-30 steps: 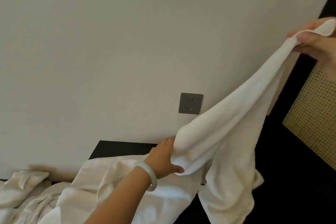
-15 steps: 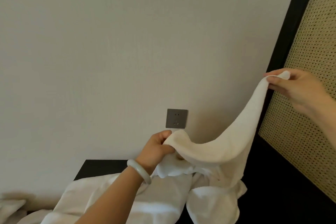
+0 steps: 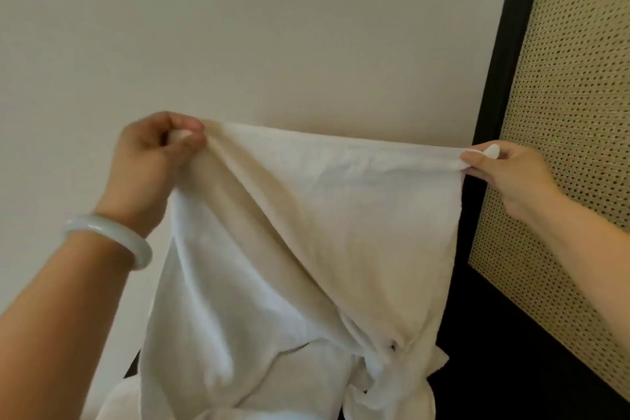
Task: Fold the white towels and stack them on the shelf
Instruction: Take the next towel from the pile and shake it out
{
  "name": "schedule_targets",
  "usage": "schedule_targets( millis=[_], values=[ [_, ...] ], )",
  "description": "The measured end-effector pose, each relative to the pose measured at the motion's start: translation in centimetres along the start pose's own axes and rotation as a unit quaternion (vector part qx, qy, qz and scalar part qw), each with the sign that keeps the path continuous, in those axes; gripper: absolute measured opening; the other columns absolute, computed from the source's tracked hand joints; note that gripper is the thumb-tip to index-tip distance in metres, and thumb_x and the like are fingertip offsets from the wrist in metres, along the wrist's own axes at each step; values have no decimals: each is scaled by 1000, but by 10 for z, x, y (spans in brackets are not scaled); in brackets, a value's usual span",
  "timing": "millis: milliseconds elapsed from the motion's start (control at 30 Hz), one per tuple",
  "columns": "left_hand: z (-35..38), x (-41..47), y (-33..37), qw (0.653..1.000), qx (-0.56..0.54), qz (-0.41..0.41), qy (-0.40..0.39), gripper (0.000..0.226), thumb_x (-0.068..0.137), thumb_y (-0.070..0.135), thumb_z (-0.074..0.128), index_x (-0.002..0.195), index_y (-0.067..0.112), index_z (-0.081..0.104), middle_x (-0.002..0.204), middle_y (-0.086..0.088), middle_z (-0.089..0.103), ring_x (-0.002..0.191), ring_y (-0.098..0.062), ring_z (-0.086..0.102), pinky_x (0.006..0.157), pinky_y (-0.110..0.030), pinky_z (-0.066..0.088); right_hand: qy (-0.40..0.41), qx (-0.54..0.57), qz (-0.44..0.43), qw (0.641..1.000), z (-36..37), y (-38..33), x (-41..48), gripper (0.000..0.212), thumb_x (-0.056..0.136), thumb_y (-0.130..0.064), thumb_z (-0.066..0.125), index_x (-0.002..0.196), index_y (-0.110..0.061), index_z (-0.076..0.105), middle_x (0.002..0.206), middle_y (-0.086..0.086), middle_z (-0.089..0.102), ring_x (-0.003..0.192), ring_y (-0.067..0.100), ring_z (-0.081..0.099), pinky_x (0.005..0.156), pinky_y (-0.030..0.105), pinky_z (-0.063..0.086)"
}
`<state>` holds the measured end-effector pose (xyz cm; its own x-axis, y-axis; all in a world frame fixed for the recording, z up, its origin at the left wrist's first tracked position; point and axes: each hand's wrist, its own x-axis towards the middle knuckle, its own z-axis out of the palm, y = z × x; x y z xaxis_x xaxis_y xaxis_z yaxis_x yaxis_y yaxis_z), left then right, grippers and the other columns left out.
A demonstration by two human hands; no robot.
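Since a second ago both hands have risen and drawn apart. Now the left hand (image 3: 150, 160) pinches one top corner of the white towel (image 3: 306, 232) and the right hand (image 3: 508, 174) pinches the other. Its upper edge stretches taut between the grips, cloth hanging twisted below them before the wall (image 3: 238, 27).

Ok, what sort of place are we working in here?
Probably a bedroom or hotel room, though little shows: a plain wall, a woven cane panel in a dark frame, and a white towel being spread out.
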<state>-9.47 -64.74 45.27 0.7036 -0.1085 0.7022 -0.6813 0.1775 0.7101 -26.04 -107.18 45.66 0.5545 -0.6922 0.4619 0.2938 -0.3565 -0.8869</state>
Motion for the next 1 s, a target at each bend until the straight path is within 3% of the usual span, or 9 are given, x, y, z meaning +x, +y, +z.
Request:
schedule_targets(
  millis=[100,167,233,333,500,600,767,867,1000],
  values=[
    [-8,14,-2,979,181,-22,-94,26,89,11,59,81,30,74,82,9,69,75,-7,59,68,-18,47,-27,-110,25,993,8,6,4,9,88,-12,72,95,-15,69,102,7,69,91,20,70,75,30,57],
    [-5,2,-25,916,358,-70,-166,33,91,2,55,85,29,73,96,1,66,85,-15,57,79,-25,43,-82,-339,66,935,14,19,2,17,87,-15,73,102,-9,68,101,12,68,88,25,65,68,32,51],
    [3,-25,-49,869,435,-93,-215,28,89,2,56,90,27,69,101,0,63,87,-18,56,80,-24,41,-130,-453,92,877,31,30,-13,24,86,-18,76,101,-4,64,102,14,64,95,31,60,72,34,48],
    [30,-74,-72,890,374,-97,-240,23,86,2,56,88,25,57,92,3,63,72,-9,53,61,-13,39,-222,-393,68,890,83,44,-62,23,81,-16,80,76,-13,57,80,5,56,85,26,58,65,28,42],
    [82,-138,-87,929,235,-75,-277,20,85,5,60,86,23,51,82,10,60,69,-4,53,62,-12,40,-430,-210,59,876,158,78,-163,22,78,-15,82,95,-22,70,66,-7,53,56,5,48,52,15,38],
    [67,-159,-99,940,181,-156,-243,21,87,21,69,88,25,49,80,8,61,62,-3,54,57,-13,43,-414,-182,101,886,156,94,-178,7,83,-16,79,81,-15,73,49,-1,49,45,13,41,44,20,34],
    [26,-178,-118,893,212,-210,-336,21,81,39,76,83,29,57,76,10,62,69,-3,55,63,-16,43,-381,-193,93,899,141,103,-177,10,87,-10,74,80,-14,69,43,-7,50,40,10,45,43,19,37],
    [-2,-167,-118,870,278,-212,-348,21,81,37,76,77,26,58,71,9,61,66,-5,54,65,-24,44,-280,-224,36,933,119,96,-145,22,86,-9,75,72,-24,69,55,-7,59,48,13,51,49,23,40],
    [-36,-123,-111,861,433,-138,-229,16,84,26,71,76,21,59,68,5,63,66,-13,60,64,-29,46,-135,-206,-33,969,85,63,-83,17,84,-13,77,73,-25,72,54,-4,64,42,8,55,46,17,46]
  ],
)
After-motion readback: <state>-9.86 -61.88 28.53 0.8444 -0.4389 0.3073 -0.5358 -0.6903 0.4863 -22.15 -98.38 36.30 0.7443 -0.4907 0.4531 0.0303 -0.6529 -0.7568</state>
